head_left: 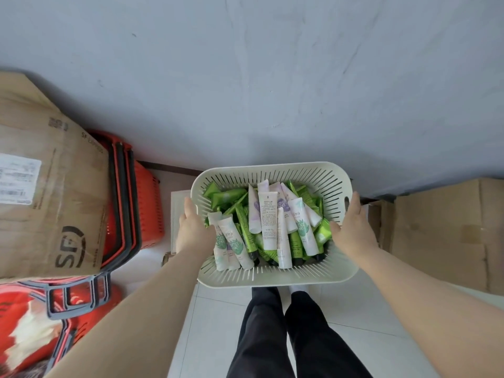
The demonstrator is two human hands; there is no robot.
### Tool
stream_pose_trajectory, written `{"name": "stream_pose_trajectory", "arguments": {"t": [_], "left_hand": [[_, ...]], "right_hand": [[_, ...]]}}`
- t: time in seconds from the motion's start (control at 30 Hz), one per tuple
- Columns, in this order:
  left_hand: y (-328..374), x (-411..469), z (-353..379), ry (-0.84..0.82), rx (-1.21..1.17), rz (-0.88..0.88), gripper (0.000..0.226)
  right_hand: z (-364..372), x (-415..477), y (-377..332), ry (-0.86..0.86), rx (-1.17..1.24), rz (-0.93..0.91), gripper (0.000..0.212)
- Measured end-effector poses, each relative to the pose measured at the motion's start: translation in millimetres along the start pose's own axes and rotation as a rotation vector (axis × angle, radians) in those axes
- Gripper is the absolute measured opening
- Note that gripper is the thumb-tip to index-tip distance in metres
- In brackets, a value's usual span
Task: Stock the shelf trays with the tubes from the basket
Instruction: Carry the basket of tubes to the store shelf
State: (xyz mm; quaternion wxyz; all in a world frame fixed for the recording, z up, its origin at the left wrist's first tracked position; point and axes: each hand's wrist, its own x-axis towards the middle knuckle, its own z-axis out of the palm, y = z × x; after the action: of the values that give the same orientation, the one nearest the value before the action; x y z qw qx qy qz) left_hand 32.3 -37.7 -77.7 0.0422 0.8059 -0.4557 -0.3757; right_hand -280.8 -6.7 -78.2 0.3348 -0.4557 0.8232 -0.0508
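Note:
A cream slotted plastic basket (275, 170) is held up in front of me above the floor. It is full of several tubes (268, 219), some white with green or purple print, some bright green. My left hand (192, 230) grips the basket's left rim, thumb inside against the white tubes. My right hand (354, 227) grips the right rim by the handle slot. No shelf tray is in view.
A grey wall (272, 77) rises straight ahead. Stacked red shopping baskets (136, 200) and a large cardboard box (49, 173) stand at the left. Another cardboard box (450, 230) sits at the right. My legs in black trousers (289, 336) stand on white floor tiles.

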Motion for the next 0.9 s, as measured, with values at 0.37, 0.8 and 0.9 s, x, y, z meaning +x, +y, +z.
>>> {"name": "stream_pose_trajectory", "arguments": {"t": [0.37, 0.8, 0.9], "left_hand": [[-10, -11, -8, -0.036, -0.12, -0.058, 0.085], [-79, -139, -8, 0.2, -0.285, -0.271, 0.067], [-98, -192, -2, 0.303, -0.368, -0.338, 0.058]], "right_hand": [[-6, -18, -3, -0.048, 0.051, -0.026, 0.08], [-23, -64, -17, -0.215, -0.237, -0.349, 0.088], [-24, -86, -25, -0.242, -0.294, -0.471, 0.087]]}}
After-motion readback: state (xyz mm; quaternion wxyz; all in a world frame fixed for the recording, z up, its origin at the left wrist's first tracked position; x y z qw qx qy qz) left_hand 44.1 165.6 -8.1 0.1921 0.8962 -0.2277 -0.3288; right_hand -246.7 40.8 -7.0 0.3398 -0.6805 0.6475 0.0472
